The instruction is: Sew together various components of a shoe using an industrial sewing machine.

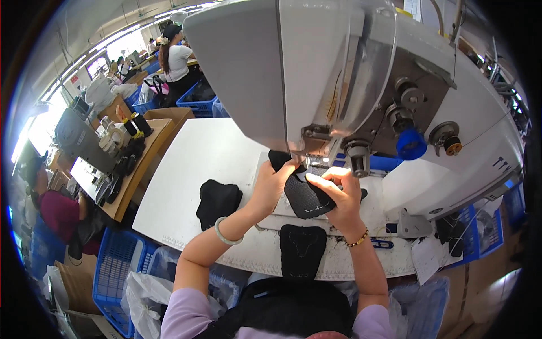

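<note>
A black, leather-like panel (309, 199) with rounded corners and a pale stitched line lies under the needle area of a large white sewing machine (237, 68). Its left edge is gripped by my left hand (272, 186), fingers closed close to the needle. On the opposite edge, my right hand (342, 198) pinches the same panel, its thumb pointing toward the needle. The fingertips beneath the panel are hidden. Left of my left forearm rests a stack of black pieces (218, 203). Another black panel (303, 251) with stitched lines lies nearer me, at the table's front edge.
Blue thread snips (381, 243) lie on the white table (169, 192) right of my right wrist. A blue knob (411, 144) juts from the machine. Blue crates (116, 277) and plastic bags (148, 296) stand below. Another person (61, 212) sits at the left.
</note>
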A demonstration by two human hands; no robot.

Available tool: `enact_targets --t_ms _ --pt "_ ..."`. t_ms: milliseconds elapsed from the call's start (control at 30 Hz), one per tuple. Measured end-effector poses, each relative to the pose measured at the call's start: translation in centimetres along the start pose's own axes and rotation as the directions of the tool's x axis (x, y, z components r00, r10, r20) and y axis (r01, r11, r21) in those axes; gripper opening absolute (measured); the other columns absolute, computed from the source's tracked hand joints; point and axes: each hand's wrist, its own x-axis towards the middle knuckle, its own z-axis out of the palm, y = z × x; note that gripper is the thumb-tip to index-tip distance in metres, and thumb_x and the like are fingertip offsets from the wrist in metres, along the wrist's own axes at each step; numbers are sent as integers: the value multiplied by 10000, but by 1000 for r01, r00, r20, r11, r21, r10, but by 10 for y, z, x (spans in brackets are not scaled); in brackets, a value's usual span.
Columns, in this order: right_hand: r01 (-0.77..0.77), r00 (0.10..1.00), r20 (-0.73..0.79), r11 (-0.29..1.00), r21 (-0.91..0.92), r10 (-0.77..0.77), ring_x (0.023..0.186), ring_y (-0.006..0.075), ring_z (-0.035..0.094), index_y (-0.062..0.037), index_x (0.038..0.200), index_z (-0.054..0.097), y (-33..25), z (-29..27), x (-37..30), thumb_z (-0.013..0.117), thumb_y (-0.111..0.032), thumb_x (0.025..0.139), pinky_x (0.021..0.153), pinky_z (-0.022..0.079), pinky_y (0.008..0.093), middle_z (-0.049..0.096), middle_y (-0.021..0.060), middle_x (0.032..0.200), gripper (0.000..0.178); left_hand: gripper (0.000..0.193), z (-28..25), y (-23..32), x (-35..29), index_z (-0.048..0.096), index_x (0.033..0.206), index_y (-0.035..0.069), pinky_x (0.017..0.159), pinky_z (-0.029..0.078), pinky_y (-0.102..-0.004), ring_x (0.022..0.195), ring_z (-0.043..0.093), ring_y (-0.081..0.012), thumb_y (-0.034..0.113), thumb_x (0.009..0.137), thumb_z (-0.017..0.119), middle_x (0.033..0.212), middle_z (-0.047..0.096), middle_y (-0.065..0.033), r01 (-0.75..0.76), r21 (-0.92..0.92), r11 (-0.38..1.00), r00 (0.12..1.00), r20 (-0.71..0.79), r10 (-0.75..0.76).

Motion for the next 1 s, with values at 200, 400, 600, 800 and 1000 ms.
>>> enact_targets --t_ms 200,400,600,800,1000 --pt "-55 998 28 995 89 53 685 134 551 -130 1017 700 1 2 -1 787 -122 597 626 462 255 484 19 901 429 206 -3 -6 3 613 881 -42 665 404 -230 732 502 -60 153 892 548 795 600 5 -18 -19 1000 1000 1 18" --pt "-77 996 47 991 112 72 819 185 525 -194 1076 679 1 4 -3 769 -212 614 713 416 311 523 15 972 471 214 -6 -8 8 625 894 -44 672 412 -236 748 510 -60 158 896 555 808 608 -1 -3 -25 1000 1000 13 3" --pt "-130 989 79 990 57 125 924 233 518 -273 1140 646 -5 3 -9 725 -287 660 812 357 388 595 -2 998 487 192 -13 4 6 625 903 -25 685 421 -239 768 526 -63 155 888 559 817 607 -4 16 54 998 995 96 -21" --pt "-98 992 82 995 30 95 922 212 527 -264 1160 636 -4 1 -8 703 -349 696 790 340 387 603 -22 985 477 140 -14 4 7 620 900 6 717 427 -246 802 539 -79 138 861 595 835 609 -5 -64 126 990 981 189 39" --pt "20 998 59 987 -156 -11 774 157 469 -175 1055 697 -10 0 -3 643 -95 632 739 346 304 553 1 944 434 218 -22 -6 17 532 1057 2 762 457 -264 846 565 -107 94 867 585 929 597 -31 66 -28 997 979 193 -59"
